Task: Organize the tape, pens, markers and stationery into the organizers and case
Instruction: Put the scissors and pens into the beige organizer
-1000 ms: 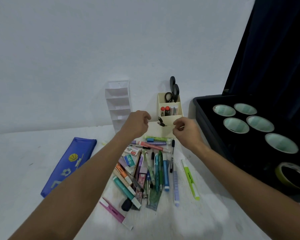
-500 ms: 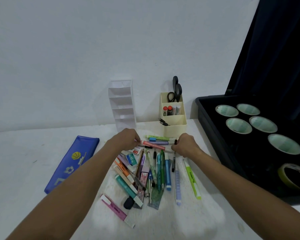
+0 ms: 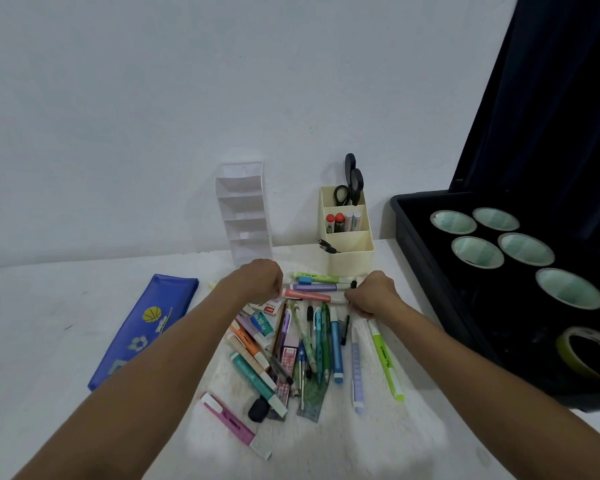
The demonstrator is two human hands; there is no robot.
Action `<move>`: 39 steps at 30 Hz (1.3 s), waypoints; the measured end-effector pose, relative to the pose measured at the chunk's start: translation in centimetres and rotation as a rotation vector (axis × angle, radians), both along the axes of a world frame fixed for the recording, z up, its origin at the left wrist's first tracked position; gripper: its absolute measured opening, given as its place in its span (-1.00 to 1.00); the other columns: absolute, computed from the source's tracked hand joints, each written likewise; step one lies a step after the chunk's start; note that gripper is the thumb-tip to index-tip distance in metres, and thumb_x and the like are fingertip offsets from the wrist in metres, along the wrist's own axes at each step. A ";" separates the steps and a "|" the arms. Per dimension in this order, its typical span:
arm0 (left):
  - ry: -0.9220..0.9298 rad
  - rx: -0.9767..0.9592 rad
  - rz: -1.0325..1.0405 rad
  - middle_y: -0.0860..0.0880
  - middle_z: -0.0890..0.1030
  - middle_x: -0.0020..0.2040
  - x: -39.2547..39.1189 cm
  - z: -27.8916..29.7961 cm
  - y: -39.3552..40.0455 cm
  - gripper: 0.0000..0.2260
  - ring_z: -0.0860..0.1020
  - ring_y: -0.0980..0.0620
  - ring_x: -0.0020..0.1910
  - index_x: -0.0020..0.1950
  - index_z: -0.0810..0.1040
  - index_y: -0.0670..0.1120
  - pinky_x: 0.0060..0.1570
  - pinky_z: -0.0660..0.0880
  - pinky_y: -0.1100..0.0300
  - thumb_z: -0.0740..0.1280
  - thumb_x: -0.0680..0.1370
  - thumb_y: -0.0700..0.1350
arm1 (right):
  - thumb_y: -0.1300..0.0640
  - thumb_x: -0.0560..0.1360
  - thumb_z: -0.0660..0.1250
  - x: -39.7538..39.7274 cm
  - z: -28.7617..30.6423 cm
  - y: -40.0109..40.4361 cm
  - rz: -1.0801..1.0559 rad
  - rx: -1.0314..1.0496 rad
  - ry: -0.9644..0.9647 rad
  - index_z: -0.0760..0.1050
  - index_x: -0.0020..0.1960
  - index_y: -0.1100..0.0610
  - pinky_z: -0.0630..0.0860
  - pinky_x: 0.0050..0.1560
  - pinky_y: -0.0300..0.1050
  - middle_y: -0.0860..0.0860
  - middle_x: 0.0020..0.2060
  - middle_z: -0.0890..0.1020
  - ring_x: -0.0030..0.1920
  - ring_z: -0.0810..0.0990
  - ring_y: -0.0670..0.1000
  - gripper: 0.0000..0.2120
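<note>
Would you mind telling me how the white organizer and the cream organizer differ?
The white organizer is taller and narrower, with stacked tiers; the cream organizer is shorter and wider, with stepped compartments. The white organizer's tiers look empty, while the cream one holds scissors and sticks. Both stand upright near the wall.

Soft, even light with a cool bluish cast fills the scene; the pale wall [image 3: 187, 98] grades from brighter in the middle to dimmer at the corners. Shadows are faint and diffuse, showing only as a grey band where the wall meets the white tabletop [image 3: 32, 341]. The open black plastic case [image 3: 426, 258] swallows detail in its dark interior. Wide-angle distortion bends straight edges outward near the frame borders. The whole picture looks slightly soft, without harsh glare.
</note>
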State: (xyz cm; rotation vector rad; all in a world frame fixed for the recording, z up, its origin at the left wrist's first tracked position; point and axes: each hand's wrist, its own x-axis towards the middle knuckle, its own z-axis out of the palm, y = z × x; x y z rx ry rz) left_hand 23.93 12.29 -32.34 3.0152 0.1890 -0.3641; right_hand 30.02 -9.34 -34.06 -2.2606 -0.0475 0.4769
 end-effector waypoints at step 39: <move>-0.534 -0.441 0.102 -0.07 0.68 -0.06 5.0 7.0 -9.2 -0.82 0.55 0.02 -0.20 0.03 0.69 -0.12 -0.17 0.47 0.27 0.34 0.48 -0.20 | 0.18 0.54 0.28 3.6 5.7 -0.9 0.120 0.108 -0.632 0.61 0.04 0.11 0.64 -0.18 0.00 0.08 -0.11 0.67 -0.20 0.63 0.02 -0.84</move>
